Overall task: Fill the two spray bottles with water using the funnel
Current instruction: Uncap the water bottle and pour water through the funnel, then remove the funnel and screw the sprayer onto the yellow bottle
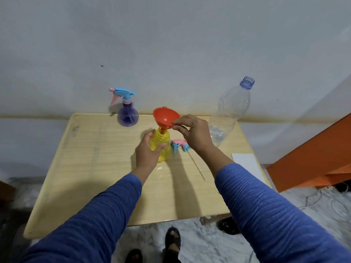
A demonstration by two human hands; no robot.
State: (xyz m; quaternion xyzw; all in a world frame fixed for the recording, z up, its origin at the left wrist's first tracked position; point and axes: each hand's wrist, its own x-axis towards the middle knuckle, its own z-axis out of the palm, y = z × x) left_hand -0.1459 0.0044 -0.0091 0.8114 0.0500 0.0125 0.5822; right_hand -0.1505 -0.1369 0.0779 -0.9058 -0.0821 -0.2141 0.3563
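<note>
A yellow spray bottle (163, 143) stands uncapped at the middle of the wooden table (91, 168). An orange funnel (164, 116) sits with its spout in the bottle's neck. My left hand (148, 149) grips the yellow bottle's body from the left. My right hand (191, 132) pinches the funnel's right rim. The bottle's pink and blue spray head (180, 144) lies on the table just to its right. A purple spray bottle (127, 114) with its blue and pink spray head on stands at the back. A clear plastic water bottle (230, 111), open-topped and almost empty, stands at the right.
A white sheet of paper (247, 164) lies at the table's right edge. The table stands against a pale wall. An orange panel (313, 158) leans at the right. My sandalled feet (171, 243) and some cables (322, 198) are on the marble floor below.
</note>
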